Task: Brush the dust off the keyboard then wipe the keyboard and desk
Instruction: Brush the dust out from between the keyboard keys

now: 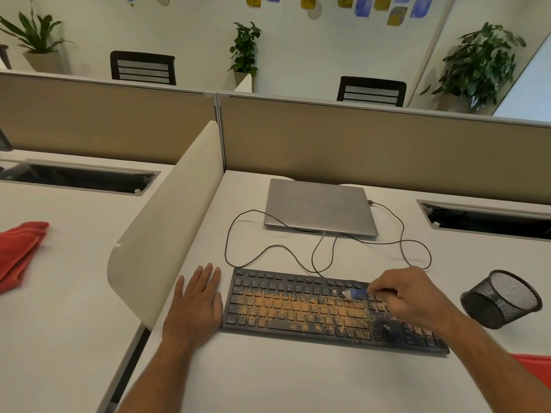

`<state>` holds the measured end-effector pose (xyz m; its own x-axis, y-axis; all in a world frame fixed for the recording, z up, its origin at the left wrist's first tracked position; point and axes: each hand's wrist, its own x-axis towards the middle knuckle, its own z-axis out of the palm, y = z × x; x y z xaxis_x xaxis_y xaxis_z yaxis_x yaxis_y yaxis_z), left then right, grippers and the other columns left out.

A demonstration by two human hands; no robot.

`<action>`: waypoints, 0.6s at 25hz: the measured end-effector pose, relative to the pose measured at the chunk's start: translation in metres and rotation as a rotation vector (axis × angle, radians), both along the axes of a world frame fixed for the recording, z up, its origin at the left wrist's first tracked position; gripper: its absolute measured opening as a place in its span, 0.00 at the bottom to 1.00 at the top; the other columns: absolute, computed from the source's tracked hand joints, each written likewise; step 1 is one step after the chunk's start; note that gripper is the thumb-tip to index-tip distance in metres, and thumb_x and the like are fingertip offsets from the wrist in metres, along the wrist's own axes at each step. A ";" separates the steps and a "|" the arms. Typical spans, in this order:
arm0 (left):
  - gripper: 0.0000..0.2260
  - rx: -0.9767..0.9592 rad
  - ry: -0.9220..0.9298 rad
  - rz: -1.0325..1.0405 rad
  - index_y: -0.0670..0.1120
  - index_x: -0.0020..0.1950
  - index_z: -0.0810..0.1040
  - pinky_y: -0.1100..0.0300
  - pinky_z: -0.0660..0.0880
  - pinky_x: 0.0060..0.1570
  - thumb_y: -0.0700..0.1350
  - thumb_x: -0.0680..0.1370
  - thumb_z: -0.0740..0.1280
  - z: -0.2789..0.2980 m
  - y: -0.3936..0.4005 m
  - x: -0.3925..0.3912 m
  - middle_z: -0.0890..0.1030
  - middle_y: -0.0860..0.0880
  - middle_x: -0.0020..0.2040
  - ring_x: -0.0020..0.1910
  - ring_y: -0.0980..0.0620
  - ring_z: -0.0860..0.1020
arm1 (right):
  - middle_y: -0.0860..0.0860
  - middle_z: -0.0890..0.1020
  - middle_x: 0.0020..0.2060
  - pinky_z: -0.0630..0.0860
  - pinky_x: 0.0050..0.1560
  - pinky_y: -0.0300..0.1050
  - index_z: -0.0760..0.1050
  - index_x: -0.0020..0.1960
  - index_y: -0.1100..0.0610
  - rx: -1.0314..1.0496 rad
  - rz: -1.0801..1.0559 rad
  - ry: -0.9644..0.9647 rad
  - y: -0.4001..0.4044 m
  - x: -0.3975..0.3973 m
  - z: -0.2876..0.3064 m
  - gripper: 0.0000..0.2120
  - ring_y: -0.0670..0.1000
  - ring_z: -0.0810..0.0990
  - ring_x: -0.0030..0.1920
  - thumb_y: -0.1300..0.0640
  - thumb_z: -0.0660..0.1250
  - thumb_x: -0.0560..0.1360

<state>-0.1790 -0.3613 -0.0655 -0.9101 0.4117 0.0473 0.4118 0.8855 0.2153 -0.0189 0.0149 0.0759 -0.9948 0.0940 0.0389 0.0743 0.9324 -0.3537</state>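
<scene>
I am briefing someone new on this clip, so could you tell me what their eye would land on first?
First, the orange dust spread across the black keyboard at the desk's near edge. Next, the right hand holding a small blue brush over the keys, and the red cloth on the neighbouring desk, far left.

One keyboard [328, 311], black, with orange dust over its keys. One small brush [353, 294], blue with pale bristles. Two hands: one left hand [195, 305], one right hand [408, 296]. One closed laptop [319, 207]. One cable [298, 254], looped between laptop and keyboard. One mesh cup [502, 298], lying tilted. One red cloth [19, 253] on the neighbouring bench [59, 293]; a second red patch at the lower right edge, cannot tell what it is. Two chairs, one [143, 68] and another [371, 92]. Three potted plants: [35, 34], [246, 49], [480, 64].
</scene>
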 end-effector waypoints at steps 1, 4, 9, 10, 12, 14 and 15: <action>0.34 -0.003 0.000 0.000 0.50 0.82 0.51 0.48 0.39 0.79 0.57 0.77 0.36 -0.001 0.000 0.000 0.49 0.53 0.82 0.81 0.55 0.44 | 0.43 0.85 0.40 0.80 0.43 0.41 0.85 0.46 0.51 -0.015 -0.016 0.052 0.001 -0.001 0.000 0.10 0.42 0.80 0.39 0.64 0.71 0.70; 0.34 0.007 -0.002 -0.002 0.50 0.82 0.51 0.48 0.38 0.79 0.57 0.77 0.36 0.000 0.000 -0.001 0.49 0.53 0.82 0.80 0.55 0.44 | 0.45 0.85 0.41 0.80 0.43 0.44 0.84 0.48 0.51 0.043 0.022 0.031 -0.005 -0.003 -0.003 0.10 0.44 0.80 0.40 0.63 0.69 0.70; 0.34 0.002 0.010 0.001 0.49 0.82 0.52 0.48 0.40 0.79 0.57 0.77 0.37 0.000 0.000 0.000 0.50 0.52 0.82 0.81 0.54 0.45 | 0.43 0.85 0.40 0.79 0.44 0.38 0.85 0.47 0.51 -0.019 0.024 0.034 -0.006 -0.003 -0.005 0.11 0.41 0.80 0.40 0.64 0.71 0.70; 0.33 0.001 0.012 0.000 0.49 0.82 0.52 0.47 0.40 0.79 0.57 0.77 0.37 0.000 0.000 0.000 0.51 0.52 0.82 0.81 0.54 0.46 | 0.43 0.85 0.40 0.79 0.43 0.37 0.85 0.47 0.52 -0.054 0.015 0.087 -0.007 -0.003 -0.005 0.11 0.41 0.81 0.39 0.65 0.71 0.70; 0.34 -0.001 0.011 -0.001 0.49 0.82 0.51 0.48 0.39 0.78 0.57 0.77 0.36 0.000 0.001 0.000 0.50 0.52 0.82 0.81 0.54 0.45 | 0.44 0.85 0.40 0.78 0.41 0.35 0.84 0.49 0.53 -0.062 0.020 0.128 -0.014 -0.005 -0.007 0.11 0.42 0.81 0.38 0.64 0.71 0.71; 0.34 -0.008 0.000 -0.005 0.49 0.82 0.49 0.48 0.37 0.78 0.57 0.76 0.35 0.002 0.001 0.001 0.48 0.53 0.82 0.81 0.55 0.43 | 0.45 0.85 0.40 0.78 0.41 0.39 0.84 0.50 0.52 0.000 0.038 0.074 -0.024 -0.007 -0.009 0.09 0.45 0.80 0.38 0.61 0.70 0.72; 0.34 -0.010 0.002 -0.007 0.50 0.82 0.49 0.48 0.37 0.78 0.57 0.76 0.34 0.002 0.002 0.001 0.48 0.53 0.82 0.80 0.55 0.43 | 0.46 0.85 0.39 0.78 0.40 0.42 0.84 0.50 0.52 0.031 0.047 0.027 -0.027 -0.007 -0.008 0.08 0.46 0.80 0.37 0.60 0.69 0.73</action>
<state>-0.1778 -0.3590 -0.0640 -0.9069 0.4190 0.0445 0.4187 0.8845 0.2055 -0.0257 -0.0121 0.0674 -0.9967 0.0455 0.0678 0.0211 0.9453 -0.3256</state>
